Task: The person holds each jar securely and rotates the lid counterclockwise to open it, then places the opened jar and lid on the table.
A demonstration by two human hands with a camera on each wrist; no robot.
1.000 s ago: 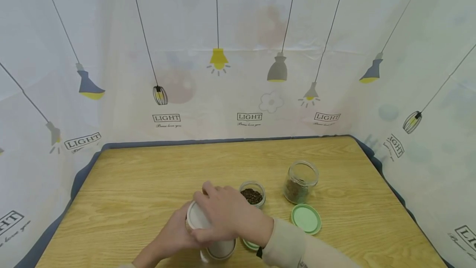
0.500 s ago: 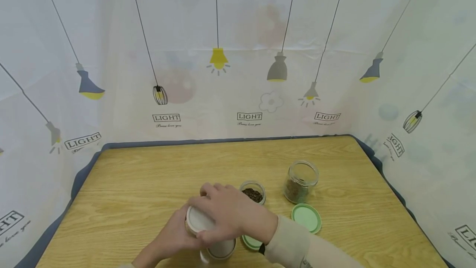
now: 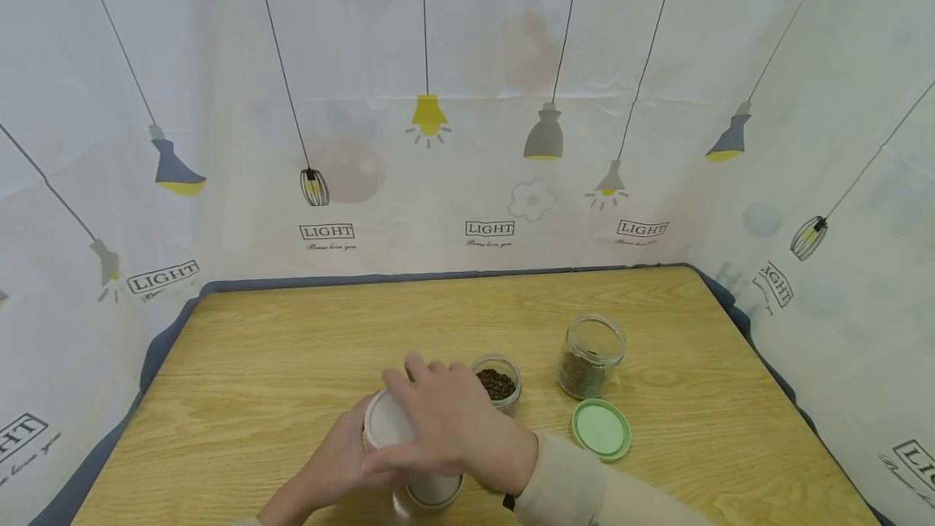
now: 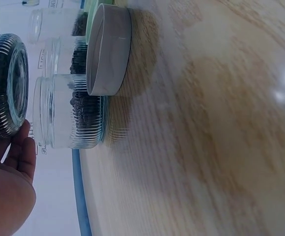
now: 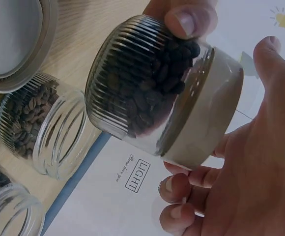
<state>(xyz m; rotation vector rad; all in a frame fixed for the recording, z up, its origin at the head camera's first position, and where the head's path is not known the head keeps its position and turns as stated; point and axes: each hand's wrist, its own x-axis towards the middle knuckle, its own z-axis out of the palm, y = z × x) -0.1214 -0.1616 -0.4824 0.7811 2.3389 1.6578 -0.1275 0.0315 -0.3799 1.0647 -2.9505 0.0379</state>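
My left hand (image 3: 332, 461) grips a ribbed glass jar (image 5: 132, 83) of coffee beans, with its thumb across the glass in the right wrist view. The jar is tilted, and a cream-white lid (image 5: 206, 110) sits on its mouth. Around the lid my right hand (image 3: 449, 424) is spread loosely. In the right wrist view its thumb stands apart from the lid, while the curved fingers (image 5: 177, 189) lie right beside the lid's lower edge. The left wrist view shows the jar's base (image 4: 18, 83) and left fingertips (image 4: 27, 152) close below it.
A small open bean jar (image 3: 497, 384) stands just beyond my right hand. Farther right are a taller open jar (image 3: 588, 364), partly filled, and a green lid (image 3: 601, 428). Another white lid (image 4: 115, 54) lies on the wooden table (image 3: 292, 347) under my hands. Printed cloth walls enclose the table.
My right hand has spread wider over the lid, its thumb shifting left and its fingers lifting. The second green lid under the right wrist has become hidden. The left hand keeps its grip.
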